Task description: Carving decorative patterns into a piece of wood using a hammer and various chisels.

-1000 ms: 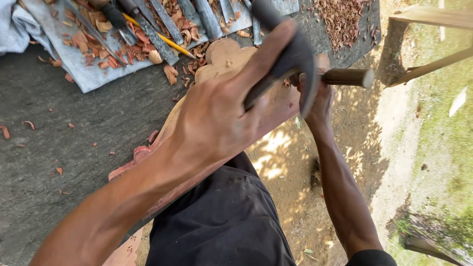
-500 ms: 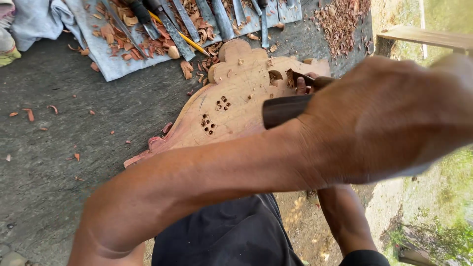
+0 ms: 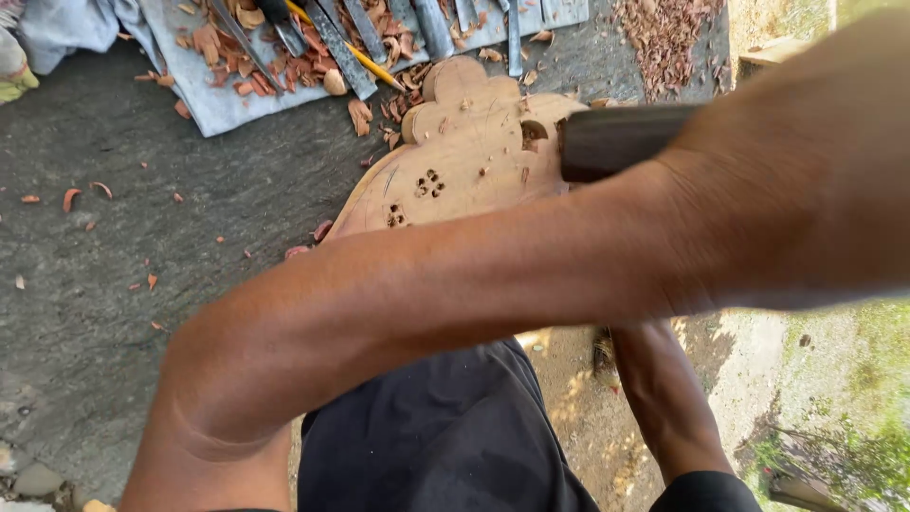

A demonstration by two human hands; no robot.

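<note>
- Your left hand [image 3: 806, 180], blurred and close to the camera, is wrapped round a dark wooden handle [image 3: 621, 140] that juts out over the carved wooden panel [image 3: 455, 156].
- Your left forearm crosses the view; your right hand is hidden behind it, grip unknowable.

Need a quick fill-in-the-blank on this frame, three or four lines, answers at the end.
1. The left hand grips a dark ____-shaped handle.
2. The carved wooden panel has small clusters of ____ cut into it.
3. A yellow ____ lies among the metal chisels on the grey cloth.
4. Reddish wood ____ lie scattered on the dark ground.

Missing words: cylinder; holes; pencil; chips
</note>
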